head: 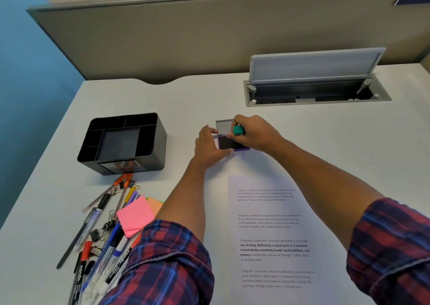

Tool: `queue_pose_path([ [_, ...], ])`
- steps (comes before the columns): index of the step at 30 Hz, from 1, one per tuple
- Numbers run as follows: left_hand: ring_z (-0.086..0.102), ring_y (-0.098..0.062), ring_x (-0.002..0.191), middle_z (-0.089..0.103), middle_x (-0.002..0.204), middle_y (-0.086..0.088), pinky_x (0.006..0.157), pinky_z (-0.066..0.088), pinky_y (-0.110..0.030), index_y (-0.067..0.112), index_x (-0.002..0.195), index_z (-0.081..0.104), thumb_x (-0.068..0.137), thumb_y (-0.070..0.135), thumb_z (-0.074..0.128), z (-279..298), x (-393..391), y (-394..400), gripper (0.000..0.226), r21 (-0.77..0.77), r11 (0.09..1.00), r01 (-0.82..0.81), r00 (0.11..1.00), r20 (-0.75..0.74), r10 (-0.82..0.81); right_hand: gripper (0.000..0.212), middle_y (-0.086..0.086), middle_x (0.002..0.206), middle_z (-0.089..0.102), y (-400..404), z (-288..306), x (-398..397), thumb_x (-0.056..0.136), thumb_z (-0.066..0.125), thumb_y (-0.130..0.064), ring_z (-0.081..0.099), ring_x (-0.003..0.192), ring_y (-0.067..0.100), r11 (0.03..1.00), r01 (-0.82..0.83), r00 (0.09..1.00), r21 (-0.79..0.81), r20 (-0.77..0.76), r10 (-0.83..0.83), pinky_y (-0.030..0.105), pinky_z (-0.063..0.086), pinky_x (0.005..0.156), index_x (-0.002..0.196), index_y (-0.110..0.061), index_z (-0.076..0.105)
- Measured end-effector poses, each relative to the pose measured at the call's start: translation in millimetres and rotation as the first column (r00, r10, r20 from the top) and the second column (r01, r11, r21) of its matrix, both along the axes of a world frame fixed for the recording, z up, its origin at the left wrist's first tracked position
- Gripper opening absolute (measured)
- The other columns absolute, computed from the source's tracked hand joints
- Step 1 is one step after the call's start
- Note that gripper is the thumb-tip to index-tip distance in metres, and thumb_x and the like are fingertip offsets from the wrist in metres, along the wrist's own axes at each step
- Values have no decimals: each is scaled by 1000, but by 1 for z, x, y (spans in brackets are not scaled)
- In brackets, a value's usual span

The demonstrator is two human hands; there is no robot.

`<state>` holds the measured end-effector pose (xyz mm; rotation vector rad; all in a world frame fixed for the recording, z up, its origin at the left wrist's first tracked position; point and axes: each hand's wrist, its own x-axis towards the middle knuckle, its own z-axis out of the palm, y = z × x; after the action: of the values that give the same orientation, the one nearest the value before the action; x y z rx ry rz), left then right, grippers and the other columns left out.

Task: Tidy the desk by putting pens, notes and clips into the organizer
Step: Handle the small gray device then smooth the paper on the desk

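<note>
A black desk organizer (pixel 149 127) with several compartments stands at the left of the desk. In front of it lies a heap of pens and markers (pixel 97 242), black binder clips (pixel 102 230) and pink and orange sticky notes (pixel 136 216). At mid-desk sits an open purple ink pad (pixel 230 143) with its grey lid raised. My left hand (pixel 209 146) grips the pad's left side. My right hand (pixel 256 133) holds a green-topped stamp (pixel 238 130) over the pad.
A printed paper sheet (pixel 274 235) lies at the near right between my arms. An open cable hatch (pixel 314 90) with a raised flap is set in the desk at the far right. A beige partition (pixel 186 37) closes the back edge.
</note>
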<state>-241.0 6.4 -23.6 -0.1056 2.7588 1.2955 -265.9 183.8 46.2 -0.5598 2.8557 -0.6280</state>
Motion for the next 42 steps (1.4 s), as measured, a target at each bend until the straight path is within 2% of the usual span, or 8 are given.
queue_pose_path([
  [4,34,-13,113,41,134,-4,87,38,-27,14,131,38,75,34,87,2,2,1,77,-1,1000,3,1000,4,-3,34,7,109,69,4,-4,1,93,65,-43,59,86,17,1000,8,1000,8,-24,-8,23,45,78,115,-20,54],
  [10,36,-14,111,39,124,1,86,37,-27,13,129,40,69,43,89,4,2,0,82,5,1000,5,1000,-9,-5,36,4,102,69,-1,3,-4,97,51,-53,58,79,17,983,54,994,176,-107,-35,28,45,72,114,-22,52],
  [15,38,-15,110,37,120,5,86,36,-28,14,127,40,66,47,87,4,1,1,83,-8,1000,-2,1000,9,2,34,3,101,69,-7,7,-10,102,39,-53,56,76,16,959,-17,991,284,-120,53,29,41,70,113,-24,54],
  [19,37,-16,111,36,120,6,88,37,-30,15,128,39,58,57,73,8,2,1,89,-13,1000,1,999,45,0,35,1,100,69,-8,9,-16,103,35,-54,57,79,16,958,-53,993,283,-85,80,30,39,70,109,-27,57],
  [26,40,-20,115,38,123,4,92,36,-31,15,127,40,59,51,71,7,2,0,83,-41,999,28,998,57,-26,39,0,100,70,-12,4,-17,104,31,-53,59,81,17,941,-76,991,331,-79,108,30,40,70,110,-29,62],
  [31,36,-29,132,35,141,-7,109,36,-45,21,128,43,60,50,69,4,-1,-1,78,-82,995,61,994,93,-54,39,0,100,71,-19,0,-17,104,32,-51,63,81,19,937,-73,987,342,-107,116,29,44,71,112,-30,64],
  [34,33,-32,136,30,147,-11,111,34,-50,25,129,43,59,54,67,0,-3,-2,80,-105,992,70,992,116,-58,40,0,103,71,-23,-2,-19,104,32,-52,59,80,17,936,-67,988,347,-105,109,29,41,73,116,-30,63],
  [42,13,-28,150,10,164,-9,118,18,-41,19,144,37,74,39,76,4,-3,-2,82,-79,994,79,989,132,-68,41,1,100,71,-27,-5,-25,104,32,-51,63,81,19,938,-72,986,339,-115,117,33,49,78,115,-30,65],
])
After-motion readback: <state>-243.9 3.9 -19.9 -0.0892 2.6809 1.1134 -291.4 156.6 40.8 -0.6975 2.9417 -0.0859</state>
